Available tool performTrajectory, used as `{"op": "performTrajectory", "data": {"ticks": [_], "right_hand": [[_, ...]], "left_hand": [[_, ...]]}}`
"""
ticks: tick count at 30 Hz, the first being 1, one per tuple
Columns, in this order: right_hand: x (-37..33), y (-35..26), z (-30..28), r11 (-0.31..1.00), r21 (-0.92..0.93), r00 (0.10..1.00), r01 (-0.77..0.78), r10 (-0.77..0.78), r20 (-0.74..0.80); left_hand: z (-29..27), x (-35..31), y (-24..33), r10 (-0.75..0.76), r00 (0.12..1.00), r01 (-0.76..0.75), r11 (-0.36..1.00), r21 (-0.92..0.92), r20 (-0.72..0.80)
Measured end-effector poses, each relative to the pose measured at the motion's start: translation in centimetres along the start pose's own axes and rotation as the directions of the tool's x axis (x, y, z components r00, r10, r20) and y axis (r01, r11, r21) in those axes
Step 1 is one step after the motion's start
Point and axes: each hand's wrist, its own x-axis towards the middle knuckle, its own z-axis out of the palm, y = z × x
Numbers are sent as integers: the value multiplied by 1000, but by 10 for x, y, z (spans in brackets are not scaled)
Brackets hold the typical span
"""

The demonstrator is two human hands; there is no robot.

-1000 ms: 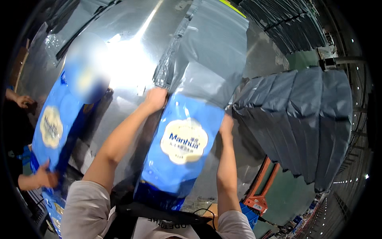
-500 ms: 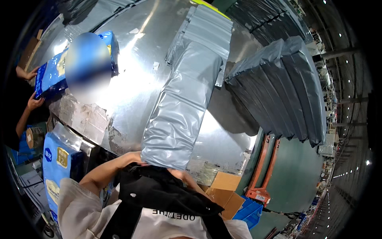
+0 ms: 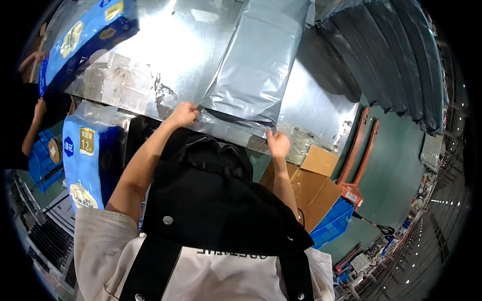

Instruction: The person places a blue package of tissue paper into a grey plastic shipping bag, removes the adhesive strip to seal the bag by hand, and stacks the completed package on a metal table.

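Observation:
A grey plastic mailing bag point(image 3: 258, 62) lies lengthwise on the metal table point(image 3: 173, 60), its near end at the table's front edge. The fingers of my left hand point(image 3: 185, 114) are closed on the left corner of that near end. At the opposite corner, my right hand point(image 3: 278, 143) pinches the edge of the bag. Between the two hands the bag's lip is stretched fairly straight, with a shiny strip along it. What fills the bag is hidden.
Several grey wrapped packs point(image 3: 391, 55) stand in a row at right. At far left, a co-worker's hands touch a blue package point(image 3: 90, 40). Another blue package point(image 3: 83, 150) stands nearer. A cardboard box point(image 3: 314, 188), blue crate point(image 3: 334, 220) and orange pallet jack point(image 3: 351, 188) are at lower right.
Both hands have come out from the bag's near end and moved apart to its corners. My view has shifted, so the table appears higher. The bag's near end looks flatter and wider.

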Motion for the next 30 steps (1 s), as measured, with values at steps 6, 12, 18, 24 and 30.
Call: {"op": "performTrajectory", "data": {"ticks": [6,12,18,24,30], "right_hand": [[-7,-96,42,862,-77,856,502,-507,-100],[49,-116,49,884,-17,877,468,-467,-115],[-13,-119,55,700,-36,697,713,-714,-73],[-8,-129,68,776,28,776,630,-630,34],[-27,-122,63,659,26,659,752,-752,14]], "left_hand": [[8,-14,-9,148,976,-131,984,117,-158],[3,-11,10,293,918,-194,920,341,-267],[-1,-8,-8,149,971,-140,988,60,-185],[-18,-3,33,32,989,-28,999,29,-145],[-17,13,33,166,934,-86,964,252,-315]]}}
